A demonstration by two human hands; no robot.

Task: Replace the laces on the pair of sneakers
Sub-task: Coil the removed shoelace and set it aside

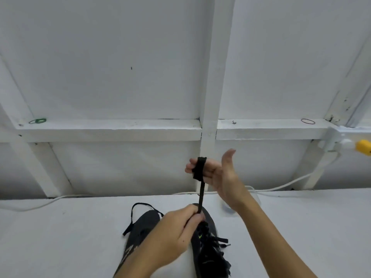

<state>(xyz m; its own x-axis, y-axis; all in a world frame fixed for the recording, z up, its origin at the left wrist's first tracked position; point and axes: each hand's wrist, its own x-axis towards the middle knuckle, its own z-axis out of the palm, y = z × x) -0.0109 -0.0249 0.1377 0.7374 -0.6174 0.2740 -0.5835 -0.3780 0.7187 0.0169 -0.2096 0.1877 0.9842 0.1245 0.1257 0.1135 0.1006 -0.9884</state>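
Our left hand (pixel 178 227) pinches the black lace (pixel 200 189) above the right sneaker (pixel 206 247); our right hand (pixel 216 173), fingers straight, has it wound around them; the left sneaker (pixel 140 229) lies alongside on the white table (pixel 60 237)

Looks like a plain workroom or utility space: white-painted timber wall frame (pixel 208 125), white table (pixel 60 237), loose white cable (pixel 281 186), rubber bands (pixel 37 121) on the ledge.

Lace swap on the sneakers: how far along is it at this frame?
Early to midway, judging by one frame. The right hand has a black lace wound round its fingers; the left hand pinches it above the right sneaker. The left sneaker has a loose lace. No replacement laces visible.
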